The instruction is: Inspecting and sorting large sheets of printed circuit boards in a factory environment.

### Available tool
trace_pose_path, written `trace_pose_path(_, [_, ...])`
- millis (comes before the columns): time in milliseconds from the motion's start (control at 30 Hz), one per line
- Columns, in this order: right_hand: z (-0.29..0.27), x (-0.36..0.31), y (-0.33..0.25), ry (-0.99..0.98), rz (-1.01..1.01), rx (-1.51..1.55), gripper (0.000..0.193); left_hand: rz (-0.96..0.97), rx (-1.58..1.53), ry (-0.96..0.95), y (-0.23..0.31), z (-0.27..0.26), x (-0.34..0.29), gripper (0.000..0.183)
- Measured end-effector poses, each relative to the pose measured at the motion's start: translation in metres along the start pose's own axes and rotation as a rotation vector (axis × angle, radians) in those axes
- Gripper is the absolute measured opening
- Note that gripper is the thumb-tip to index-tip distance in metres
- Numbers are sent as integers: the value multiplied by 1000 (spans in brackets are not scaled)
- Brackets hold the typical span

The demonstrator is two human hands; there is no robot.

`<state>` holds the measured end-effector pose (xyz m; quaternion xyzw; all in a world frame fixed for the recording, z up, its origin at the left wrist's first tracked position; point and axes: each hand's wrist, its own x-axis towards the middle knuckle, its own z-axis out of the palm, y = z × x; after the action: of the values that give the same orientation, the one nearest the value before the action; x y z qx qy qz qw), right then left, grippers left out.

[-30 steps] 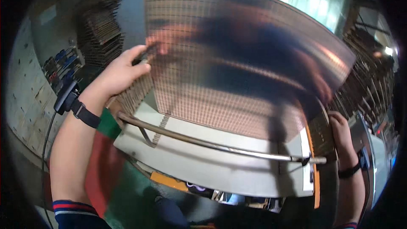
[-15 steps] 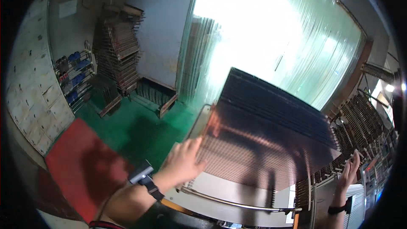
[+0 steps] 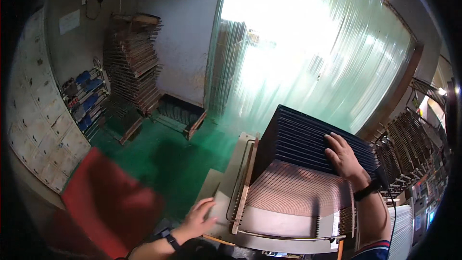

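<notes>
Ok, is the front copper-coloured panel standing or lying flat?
Standing on edge: the copper-coloured panel shows its broad face, with dark panels lined up behind it.

This looks like a factory workshop: a translucent, green-tinted plastic strip curtain [image 3: 375, 82] covers a bright doorway above a green painted floor [image 3: 192, 159]. Pale grey lockers with many small doors [image 3: 36, 130] line the left side, beside a thin-barred rack of blue footwear [image 3: 86, 89]. Rusty brown slotted racks [image 3: 132, 62] are piled high, and 1 row of thin black rectangular panels [image 3: 303, 137] stands behind 1 coppery, grid-patterned sheet [image 3: 293, 190].
</notes>
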<state>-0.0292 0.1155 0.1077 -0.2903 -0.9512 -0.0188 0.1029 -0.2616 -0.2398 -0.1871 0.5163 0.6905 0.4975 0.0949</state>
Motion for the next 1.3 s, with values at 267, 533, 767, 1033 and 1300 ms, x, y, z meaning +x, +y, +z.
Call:
trace_pose_path(267, [-3, -2, -3, 59, 34, 77, 54, -930, 359, -425, -148, -73, -252, 60])
trace_pose_path(533, [-17, 15, -14, -33, 106, 270, 51, -1014, 200, -640, -209, -126, -288, 60])
trace_pose_path(767, [-23, 141, -183, 32, 13, 183, 43, -656, 147, -566, -285, -229, -145, 47])
trace_pose_path(1033, [239, 335, -370, -378, -285, 131, 50, -523, 93, -913, -359, -459, 28, 47])
trace_pose_path(1300, [473, 251, -426, -988, -501, 338, 51, -179, 219, -767, -217, -514, 318, 54])
